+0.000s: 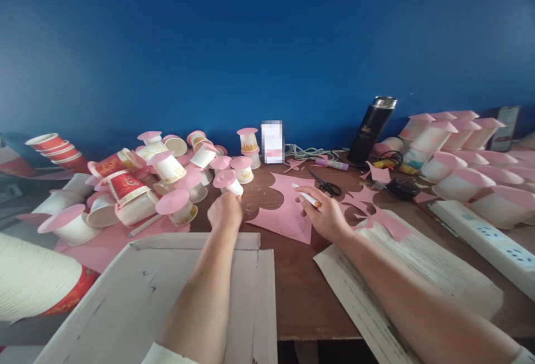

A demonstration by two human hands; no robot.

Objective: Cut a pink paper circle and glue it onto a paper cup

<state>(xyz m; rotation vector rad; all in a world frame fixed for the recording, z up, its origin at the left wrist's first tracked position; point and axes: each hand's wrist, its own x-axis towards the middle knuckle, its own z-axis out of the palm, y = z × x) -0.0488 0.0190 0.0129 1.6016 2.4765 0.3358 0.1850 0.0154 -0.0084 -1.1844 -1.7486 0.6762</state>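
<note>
— Pink paper sheet [288, 208] lies flat on the brown table [301, 291], between the two hands, with round holes already cut from its left part. How do I expect it to handle?

— I judge it very light and thin, easy to crease or tear near the cut edges. It will bend if lifted by one corner. Better to press it flat with the fingers on the wide uncut part near the bottom, or to pinch it at a straight edge.

— And the hands?

— My right hand [326, 216] rests on the right edge of the sheet, closed around a white glue stick [307, 198] with an orange end (it may be a marker, I cannot tell surely). My left hand [225, 210] is curled at the base of an upturned paper cup with a pink disc on top [228, 182], at the left edge of the sheet; whether the fingers really grip the cup is hidden from me.

— The cup, how will it be?

— Light and hollow, I think; it dents if squeezed hard, so hold it softly by the wall. Scissors [328, 185] lie just behind the right hand, and many similar cups [167, 169] stand on the left.
</note>
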